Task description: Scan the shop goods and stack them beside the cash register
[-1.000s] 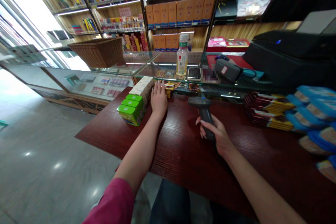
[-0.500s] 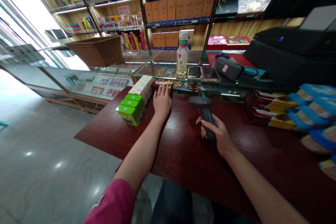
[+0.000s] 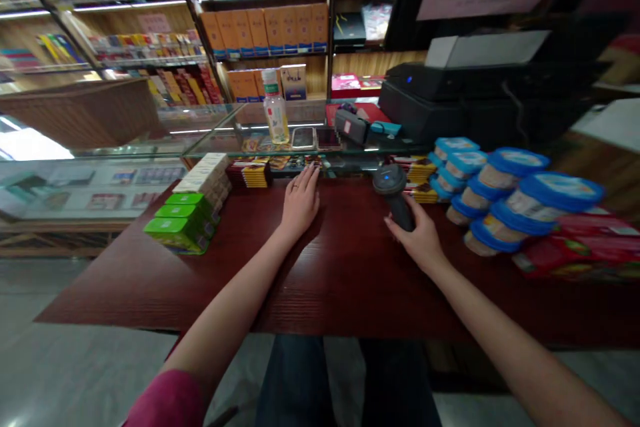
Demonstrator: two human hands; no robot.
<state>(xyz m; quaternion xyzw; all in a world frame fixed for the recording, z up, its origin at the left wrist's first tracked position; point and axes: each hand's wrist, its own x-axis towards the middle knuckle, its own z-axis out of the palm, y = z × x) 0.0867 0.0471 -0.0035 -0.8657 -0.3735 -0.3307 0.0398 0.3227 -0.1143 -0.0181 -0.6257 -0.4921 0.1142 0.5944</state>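
Note:
My right hand (image 3: 421,239) is wrapped round the handle of a black barcode scanner (image 3: 393,189) that stands on the dark red wooden counter (image 3: 330,287). My left hand (image 3: 300,200) lies flat on the counter with its fingers stretched out, a ring on one finger. Its fingertips are close to a stack of dark packs with yellow edges (image 3: 251,174) under the glass case's edge. Green boxes (image 3: 181,220) and white boxes (image 3: 206,173) are lined up to the left of that hand.
Blue-lidded tubs (image 3: 505,193) and red packets (image 3: 575,247) pile up at the right. A glass display case (image 3: 280,147) behind the counter carries a bottle (image 3: 276,110), two phones (image 3: 315,139) and a black till (image 3: 475,93). Shelves of orange boxes (image 3: 265,27) fill the back wall.
The view has swung to the right, bringing the tubs and till into the middle. My left hand moved right along the counter, away from the boxes. My right hand keeps hold of the scanner.

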